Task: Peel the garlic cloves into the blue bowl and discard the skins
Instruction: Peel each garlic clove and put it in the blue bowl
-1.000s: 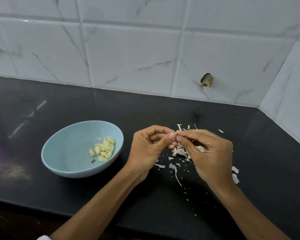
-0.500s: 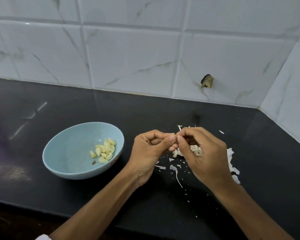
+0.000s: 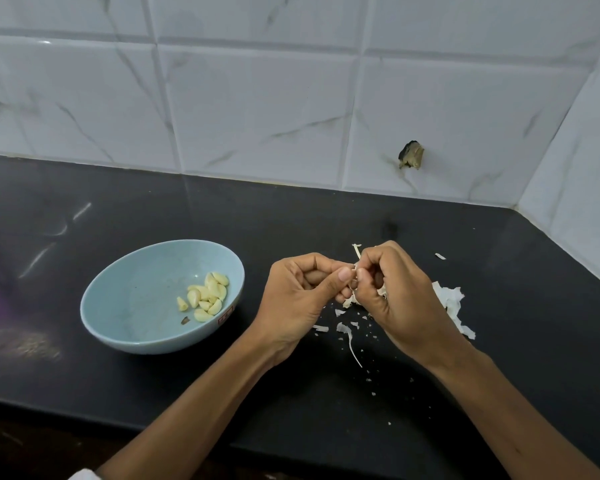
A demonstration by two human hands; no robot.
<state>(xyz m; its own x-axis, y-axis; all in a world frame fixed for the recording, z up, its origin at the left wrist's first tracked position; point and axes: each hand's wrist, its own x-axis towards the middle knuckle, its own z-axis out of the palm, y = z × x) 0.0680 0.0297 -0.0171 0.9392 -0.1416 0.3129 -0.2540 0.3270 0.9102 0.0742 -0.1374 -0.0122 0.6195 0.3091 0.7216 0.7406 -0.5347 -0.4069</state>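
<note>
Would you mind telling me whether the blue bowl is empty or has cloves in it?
Not empty: the blue bowl holds a small cluster of peeled cloves against its right inner wall.

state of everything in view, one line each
blue bowl: upright on the counter
peeled cloves: heaped inside bowl, right side
garlic clove: pinched between both hands, mostly hidden
left hand: pinches the clove
right hand: pinches the clove
skins: scattered loose on counter

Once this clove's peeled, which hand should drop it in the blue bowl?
Left, probably. Both hands pinch the garlic clove, but the left hand is beside the light blue round bowl; the right hand is farther, over the white papery garlic skins.
</note>
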